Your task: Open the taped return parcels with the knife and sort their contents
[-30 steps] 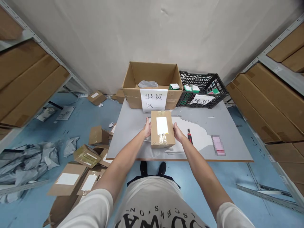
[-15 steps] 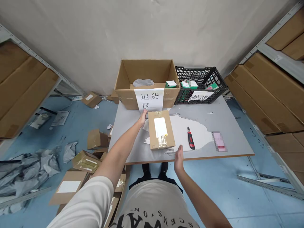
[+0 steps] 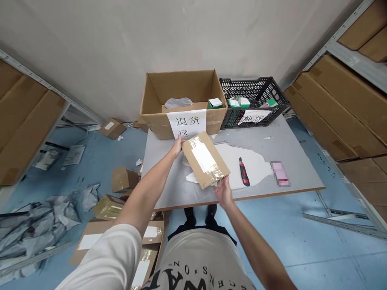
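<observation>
A small taped cardboard parcel (image 3: 205, 160) with a white label is tilted above the grey table (image 3: 272, 141). My left hand (image 3: 177, 147) grips its far left corner. My right hand (image 3: 223, 191) holds its near edge from below. A red and black utility knife (image 3: 243, 172) lies on white paper to the right of the parcel. Behind the parcel stands a large open cardboard box (image 3: 181, 100) with a paper sign on its front.
A black plastic crate (image 3: 256, 90) with small green and white boxes sits at the table's back right. A pink item (image 3: 280, 179) lies near the right front. Parcels (image 3: 121, 179) and grey bags (image 3: 33, 217) litter the blue floor at left. Shelves with cartons flank both sides.
The parcel was resting flat on the table; now both hands hold it raised and turned at an angle. My right hand came back from the table edge to its near side.
</observation>
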Demonstrator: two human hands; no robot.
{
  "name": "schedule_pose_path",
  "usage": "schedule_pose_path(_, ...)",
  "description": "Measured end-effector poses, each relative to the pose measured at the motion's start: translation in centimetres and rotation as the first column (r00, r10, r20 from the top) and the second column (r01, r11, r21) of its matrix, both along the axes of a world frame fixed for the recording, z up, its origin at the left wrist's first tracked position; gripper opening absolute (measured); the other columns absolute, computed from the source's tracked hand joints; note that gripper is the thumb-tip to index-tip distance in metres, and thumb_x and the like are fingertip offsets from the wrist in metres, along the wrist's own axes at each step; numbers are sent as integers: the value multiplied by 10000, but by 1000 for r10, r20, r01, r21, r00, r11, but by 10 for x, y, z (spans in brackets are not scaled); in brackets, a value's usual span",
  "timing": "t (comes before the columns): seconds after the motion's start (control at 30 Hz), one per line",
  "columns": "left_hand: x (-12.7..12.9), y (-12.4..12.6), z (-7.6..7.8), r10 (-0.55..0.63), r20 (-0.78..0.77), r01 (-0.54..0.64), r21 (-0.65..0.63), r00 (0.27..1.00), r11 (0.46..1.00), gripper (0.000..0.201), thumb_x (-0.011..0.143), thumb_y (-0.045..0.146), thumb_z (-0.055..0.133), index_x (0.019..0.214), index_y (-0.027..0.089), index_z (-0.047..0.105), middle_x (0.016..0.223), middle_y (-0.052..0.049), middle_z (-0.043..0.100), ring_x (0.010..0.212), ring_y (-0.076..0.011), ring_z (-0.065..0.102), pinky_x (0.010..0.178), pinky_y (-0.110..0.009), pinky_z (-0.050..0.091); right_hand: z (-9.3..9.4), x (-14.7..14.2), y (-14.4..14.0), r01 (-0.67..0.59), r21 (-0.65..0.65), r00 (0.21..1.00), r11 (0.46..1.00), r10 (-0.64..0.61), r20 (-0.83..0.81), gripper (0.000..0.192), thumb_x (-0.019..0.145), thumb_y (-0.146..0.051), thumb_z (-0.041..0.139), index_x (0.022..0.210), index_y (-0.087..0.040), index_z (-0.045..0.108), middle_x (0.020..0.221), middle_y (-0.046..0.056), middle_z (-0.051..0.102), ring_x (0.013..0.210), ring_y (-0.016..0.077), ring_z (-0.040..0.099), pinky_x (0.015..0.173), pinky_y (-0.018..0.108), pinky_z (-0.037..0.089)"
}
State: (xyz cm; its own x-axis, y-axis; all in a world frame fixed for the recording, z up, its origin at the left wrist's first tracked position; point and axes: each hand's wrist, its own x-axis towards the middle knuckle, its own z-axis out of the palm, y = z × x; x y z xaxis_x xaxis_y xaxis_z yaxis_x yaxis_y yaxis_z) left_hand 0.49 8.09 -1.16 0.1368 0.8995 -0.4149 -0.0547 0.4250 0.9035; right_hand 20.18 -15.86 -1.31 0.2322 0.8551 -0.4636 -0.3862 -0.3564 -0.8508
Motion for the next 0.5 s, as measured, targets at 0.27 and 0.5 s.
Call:
schedule_pose_path(0.27,-24,-87,29,92,109,-91,-10,990,996,795,854,713,110,1133,207,655,1151,-66,665,1300,-232,414,1100,-366,266,49,89,114,-249,-165,963,954,262,65,665,847,-710,179,1235,-288,516,1239,70,603,1000,233,613,771,372,519)
schedule_pose_path(0.5,-29,-166,5,154,219,-130,-120,963,984,822,853,716,99,1266,181,567,1189,-86,644,1234,-239,495,1048,-346,351,40,93,135,-439,-306,871,845,484,86,726,799,-766,229,1190,-251,560,1143,83,651,851,216,635,719,352,519)
